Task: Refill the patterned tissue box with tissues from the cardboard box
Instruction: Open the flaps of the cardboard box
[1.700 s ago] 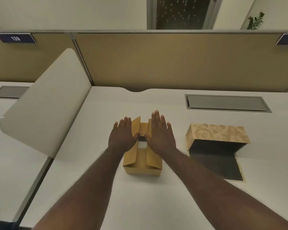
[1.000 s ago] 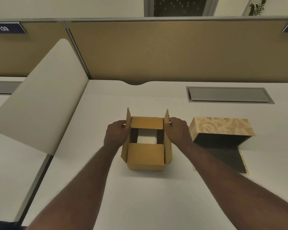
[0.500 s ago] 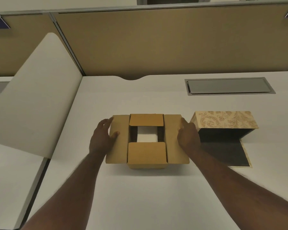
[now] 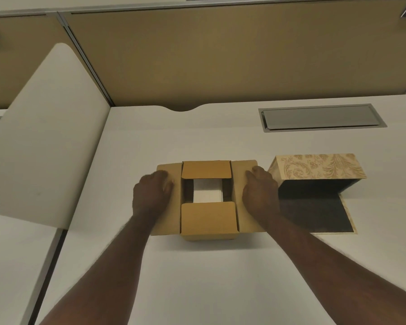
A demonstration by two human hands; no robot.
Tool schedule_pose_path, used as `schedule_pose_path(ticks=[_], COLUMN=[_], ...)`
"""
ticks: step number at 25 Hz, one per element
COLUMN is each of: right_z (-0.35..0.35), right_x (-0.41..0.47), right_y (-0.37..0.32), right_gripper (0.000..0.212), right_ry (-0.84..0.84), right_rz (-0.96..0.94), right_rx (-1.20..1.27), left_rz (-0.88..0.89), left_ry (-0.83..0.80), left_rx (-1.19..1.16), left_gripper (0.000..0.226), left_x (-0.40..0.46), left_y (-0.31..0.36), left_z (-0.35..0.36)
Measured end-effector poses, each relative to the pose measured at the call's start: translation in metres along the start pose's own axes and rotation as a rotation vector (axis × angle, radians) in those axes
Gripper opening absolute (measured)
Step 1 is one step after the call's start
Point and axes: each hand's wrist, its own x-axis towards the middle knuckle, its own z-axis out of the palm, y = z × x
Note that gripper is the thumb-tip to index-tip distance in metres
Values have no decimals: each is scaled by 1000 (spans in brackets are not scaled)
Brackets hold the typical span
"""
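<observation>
Pressing palm-down on the left side flap (image 4: 168,198) of the cardboard box (image 4: 208,221), the left hand (image 4: 151,194) lies with fingers curled over the flap's inner part, grasping nothing. Right hand (image 4: 259,192): mirrored pose on the right side flap (image 4: 243,170), fingers bent and spread flat against the cardboard, likewise closed on nothing. Both side flaps are folded outward and lie roughly level. Far end flap (image 4: 206,169) and near end flap (image 4: 208,218): folded inward over the opening, leaving a square gap between them. White tissues (image 4: 206,194) show through that gap, inside the box.

The cardboard box stands on the white counter (image 4: 197,277), about midway across it. Patterned tissue box (image 4: 317,167): just beside the right hand, on the same counter, with a tan scrollwork face turned upward and its dark interior open toward the viewer; a dark panel (image 4: 314,214) with a pale patterned edge lies flat on the counter in front of it. Whether the box holds anything cannot be told from its dark interior.

Grey metal hatch (image 4: 321,117): set flush in the counter, beyond the patterned box. A tan partition wall (image 4: 220,59) closes the far edge; a white rounded divider (image 4: 45,137) stands at the left.
</observation>
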Motion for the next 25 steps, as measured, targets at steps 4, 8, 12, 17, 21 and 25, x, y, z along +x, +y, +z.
schedule_pose_path(ticks=[4,8,12,17,21,25], right_z=[-12,-15,-25,-46,-41,-22], right_x=[-9,-26,-41,-70,-91,-103], right_y=[-21,-43,-42,-39,-33,-21], right_gripper=[11,52,48,56,86,80], right_ry=[149,-272,-340,-390,-541,-522], right_rz=[-327,-452,-468,-542,-651,-712], right_rx=[-178,-160,-76,145,45,-2], left_rz=[233,347,380,158,-15,-24], left_ry=[115,-190,-310,-210,-166,-87], left_rx=[106,282,316,20,-159,-92], left_gripper=[57,81,51,33,53,77], left_x=[7,25,41,64,80,90], left_y=[18,43,58,65,72,78], left_z=[-2,-1,-5,-18,-8,16])
